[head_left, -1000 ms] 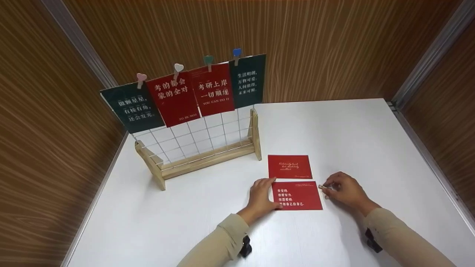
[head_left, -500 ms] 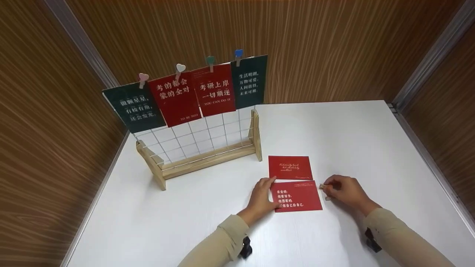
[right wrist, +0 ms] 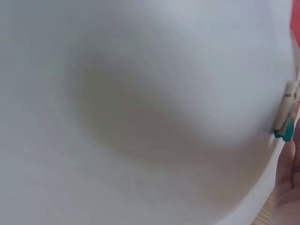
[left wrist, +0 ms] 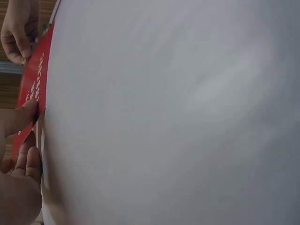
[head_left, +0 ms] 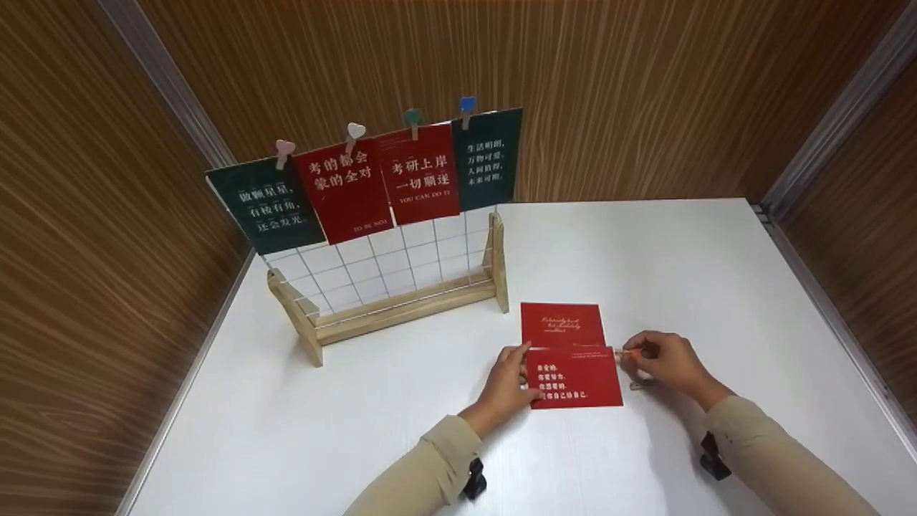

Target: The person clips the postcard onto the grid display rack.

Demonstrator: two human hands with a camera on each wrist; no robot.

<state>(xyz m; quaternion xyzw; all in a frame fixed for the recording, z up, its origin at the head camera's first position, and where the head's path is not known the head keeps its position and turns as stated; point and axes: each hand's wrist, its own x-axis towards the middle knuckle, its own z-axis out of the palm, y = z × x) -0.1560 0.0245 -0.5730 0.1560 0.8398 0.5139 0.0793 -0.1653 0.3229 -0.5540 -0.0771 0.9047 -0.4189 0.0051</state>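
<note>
A red card with white lettering (head_left: 580, 378) is held at its left edge by my left hand (head_left: 500, 390). In the left wrist view, the thumb (left wrist: 23, 115) lies on the card's face and the other fingers are behind it. My right hand (head_left: 672, 364) pinches a small wooden clothespin (head_left: 620, 352) close to the card's upper right corner. Below that hand, a second clothespin with a teal end (right wrist: 284, 112) lies on the table. Another red card (head_left: 562, 322) lies flat just beyond, its near edge meeting the held card in the head view.
At the back left stands a wire grid rack on a wooden base (head_left: 408, 308). Clipped along its top are green and red cards (head_left: 423, 175) with heart clothespins (head_left: 356, 130). Wood-grain panels (head_left: 645, 93) wall in the white table (head_left: 680, 265).
The held card's top edge has come up against the farther card, closing the gap. My right hand has moved slightly away from me with its clothespin, and the loose one shows more.
</note>
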